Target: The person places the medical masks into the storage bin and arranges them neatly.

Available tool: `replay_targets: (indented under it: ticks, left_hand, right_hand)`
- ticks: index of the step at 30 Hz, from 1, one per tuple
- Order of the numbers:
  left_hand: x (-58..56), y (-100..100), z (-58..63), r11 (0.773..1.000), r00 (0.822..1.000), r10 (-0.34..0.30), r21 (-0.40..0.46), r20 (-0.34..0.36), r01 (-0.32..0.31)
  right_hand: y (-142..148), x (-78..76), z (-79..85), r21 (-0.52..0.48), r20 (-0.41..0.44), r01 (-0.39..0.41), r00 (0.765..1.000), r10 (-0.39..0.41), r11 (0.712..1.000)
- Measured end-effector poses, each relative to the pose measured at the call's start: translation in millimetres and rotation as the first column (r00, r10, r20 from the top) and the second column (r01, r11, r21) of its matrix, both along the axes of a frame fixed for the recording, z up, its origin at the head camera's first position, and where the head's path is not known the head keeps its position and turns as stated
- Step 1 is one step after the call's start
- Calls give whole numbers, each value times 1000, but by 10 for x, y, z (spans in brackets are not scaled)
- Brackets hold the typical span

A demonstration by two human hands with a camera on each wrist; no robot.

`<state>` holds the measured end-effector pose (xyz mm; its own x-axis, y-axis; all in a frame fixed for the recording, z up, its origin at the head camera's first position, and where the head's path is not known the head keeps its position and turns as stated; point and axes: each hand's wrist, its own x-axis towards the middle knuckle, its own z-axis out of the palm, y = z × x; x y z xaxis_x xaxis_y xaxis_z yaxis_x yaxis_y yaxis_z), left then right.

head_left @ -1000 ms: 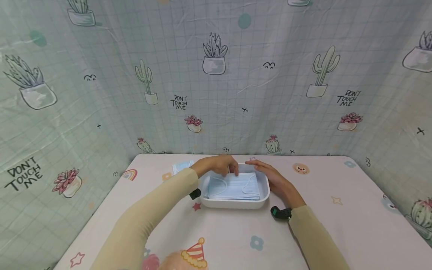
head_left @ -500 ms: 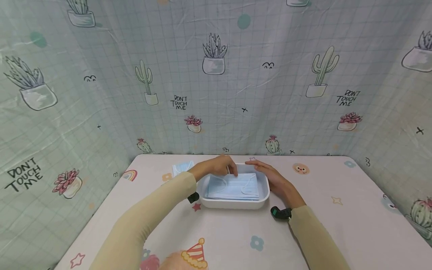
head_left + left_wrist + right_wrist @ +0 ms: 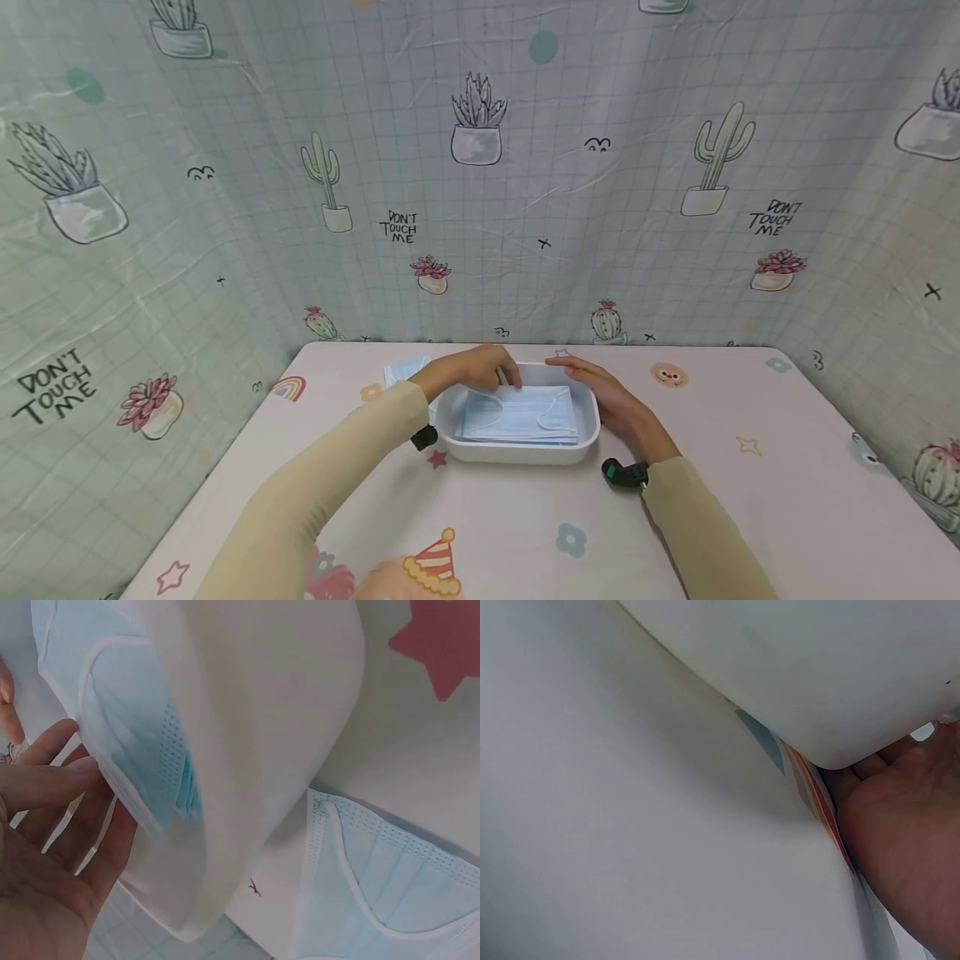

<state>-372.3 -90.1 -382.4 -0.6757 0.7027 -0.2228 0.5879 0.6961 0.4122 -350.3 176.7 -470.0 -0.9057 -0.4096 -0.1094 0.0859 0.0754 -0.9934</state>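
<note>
A stack of light blue face masks (image 3: 517, 417) lies in a white plastic box (image 3: 517, 454) in the head view, white ear loops showing on top. My left hand (image 3: 483, 368) reaches over the box's left side, its fingers pointing down at the stack's far edge. In the left wrist view the left thumb and fingertips (image 3: 82, 765) touch that edge, while the palm is apart from the masks. Around the outside of the box's right end, my right hand (image 3: 603, 393) rests with fingers extended along the far right corner. Its palm (image 3: 900, 817) is against the box wall.
Another face mask (image 3: 382, 877) lies on the table (image 3: 675, 517) left of the box, partly hidden by the left arm in the head view. Dark wrist cameras (image 3: 624, 473) are on both wrists. A cactus-print curtain (image 3: 480, 208) stands behind the table.
The left hand has slid slightly left along the stack's far edge, and its forearm has shifted left too. The right hand stays in place at the box.
</note>
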Motion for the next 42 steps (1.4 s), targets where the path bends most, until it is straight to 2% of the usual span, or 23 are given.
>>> replay_targets:
  ticks: [12,19,25,29,31,34,38,42]
  left_hand:
    - [7,-103,-29,997,996,75,4,53,-76]
    - [46,-142,-39,996,994,84,17,70,-86]
    - [65,-216,3,992,994,76,94,75,-83]
    - [64,-311,8,981,996,46,185,80,-61]
    - [73,-377,22,967,994,38,248,99,-61]
    - [86,-499,46,928,989,62,357,135,-107]
    - [96,-695,28,858,978,153,473,139,-201]
    - [160,-924,-28,773,952,266,556,153,-305]
  right_hand:
    - [-1,-8,-12,-18,1,-4,1000,4,1000]
    - [-2,-3,-10,-14,-17,-12,1000,12,1000]
    - [16,-14,-16,-9,-7,-9,1000,9,1000]
    - [16,-23,-31,-6,-1,-3,1000,3,1000]
    - [15,-25,-34,-5,0,-3,1000,3,1000]
    - [13,-26,-34,-7,-1,-4,1000,4,1000]
    - [10,-26,-26,-15,-8,-11,1000,11,1000]
    - [3,-26,-18,-32,-8,-18,1000,17,999]
